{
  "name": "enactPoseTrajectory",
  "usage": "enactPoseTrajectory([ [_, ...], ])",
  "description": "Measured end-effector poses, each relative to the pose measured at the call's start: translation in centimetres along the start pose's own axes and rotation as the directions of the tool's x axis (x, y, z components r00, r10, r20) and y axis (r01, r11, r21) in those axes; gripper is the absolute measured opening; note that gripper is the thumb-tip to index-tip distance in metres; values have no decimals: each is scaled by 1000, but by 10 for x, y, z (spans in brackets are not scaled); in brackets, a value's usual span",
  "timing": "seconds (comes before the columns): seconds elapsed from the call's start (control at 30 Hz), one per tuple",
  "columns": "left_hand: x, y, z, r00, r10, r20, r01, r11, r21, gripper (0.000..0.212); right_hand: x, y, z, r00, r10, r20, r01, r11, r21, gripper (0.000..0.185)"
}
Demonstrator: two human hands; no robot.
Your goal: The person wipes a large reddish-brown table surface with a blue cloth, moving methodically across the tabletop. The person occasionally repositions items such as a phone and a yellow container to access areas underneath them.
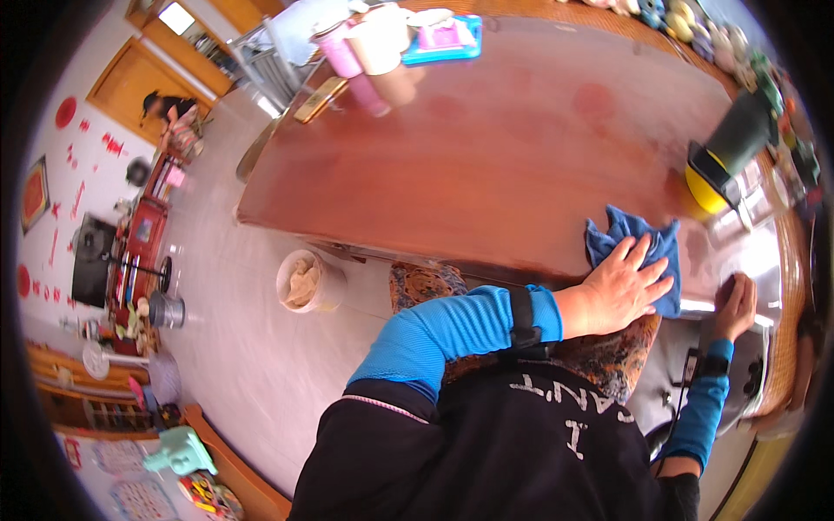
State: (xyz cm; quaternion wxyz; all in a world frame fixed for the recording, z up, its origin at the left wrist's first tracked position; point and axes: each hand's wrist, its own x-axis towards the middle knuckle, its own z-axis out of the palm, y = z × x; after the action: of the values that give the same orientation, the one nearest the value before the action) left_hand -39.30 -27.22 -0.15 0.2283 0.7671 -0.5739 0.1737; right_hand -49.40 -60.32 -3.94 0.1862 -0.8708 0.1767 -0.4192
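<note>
My left hand lies spread, palm down, on a crumpled blue cloth at the near edge of a glossy reddish-brown table. The cloth sticks out past the fingertips, and the fingers are apart. Farther right, my right hand is by the table's pale, glaring corner with its fingers bent inward. Whether it holds anything is hidden. Just beyond the cloth, a dark container with a yellow part is on the table. Blue sleeves cover both my forearms, each with a black strap near the wrist.
At the table's far left are a phone, a pink tumbler, pale containers and a blue tray. Stuffed toys line the far right. A bin stands on the floor near patterned fabric. A person bends in the background.
</note>
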Motion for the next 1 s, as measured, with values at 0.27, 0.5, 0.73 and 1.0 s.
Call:
enactPoseTrajectory([
  [0.27, -114, -97, -117, 962, -272, 37, 259, 945, 197, 44, -4, 11, -4, 998, 16, -61, -18, 1000, -25, 25],
  [0.5, -313, -258, -257, 566, -781, -264, 741, 342, 578, 41, -1, 18, -5, 996, 89, -16, -90, 996, -14, 28],
  [0.73, -428, -349, -325, -339, -891, -303, 861, -423, 281, 77, -3, 33, -9, 1000, -20, -21, 18, 996, -82, 28],
  [1.0, -361, -380, -281, -73, -984, -164, 906, -134, 401, 72, -3, 39, -3, 999, -50, -19, 48, 996, -72, 25],
])
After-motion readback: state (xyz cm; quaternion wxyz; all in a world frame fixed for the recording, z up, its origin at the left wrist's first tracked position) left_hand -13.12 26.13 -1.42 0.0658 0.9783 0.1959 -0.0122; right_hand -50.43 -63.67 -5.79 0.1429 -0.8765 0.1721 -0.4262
